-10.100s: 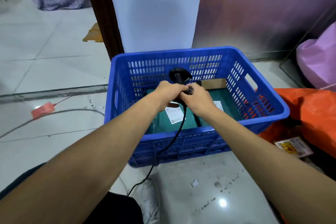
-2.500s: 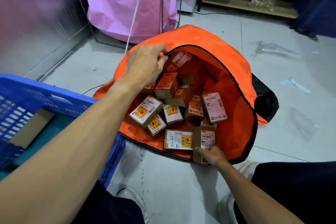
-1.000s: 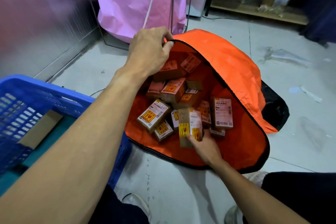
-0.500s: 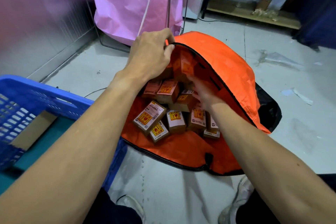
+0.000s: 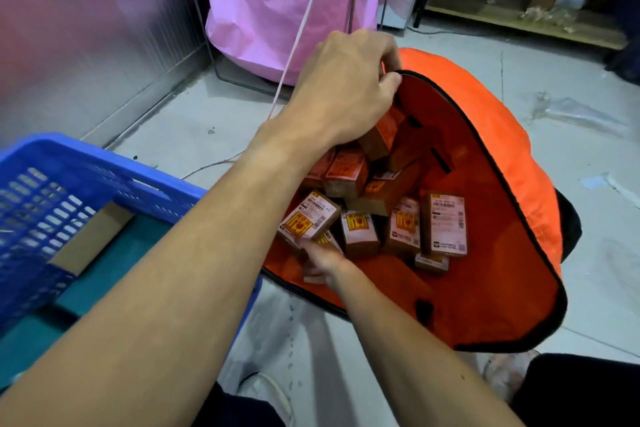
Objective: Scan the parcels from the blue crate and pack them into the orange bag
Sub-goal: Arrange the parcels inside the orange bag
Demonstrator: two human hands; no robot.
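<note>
The left hand (image 5: 346, 87) has its grip clamped on the black-trimmed rim of the orange fabric bag (image 5: 502, 135), holding it open. The right hand (image 5: 323, 263), back from deeper inside, touches the nearest brown labelled cardboard parcel (image 5: 310, 218); whether its grip has closed I cannot tell. It seems to be settling the heap in the bag.

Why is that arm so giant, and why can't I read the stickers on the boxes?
Head view: the wide lens stretches the left arm, which is close to the camera; the labels on the boxes are small and softly blurred; the shiny wall shows a pink-red glare.
</note>
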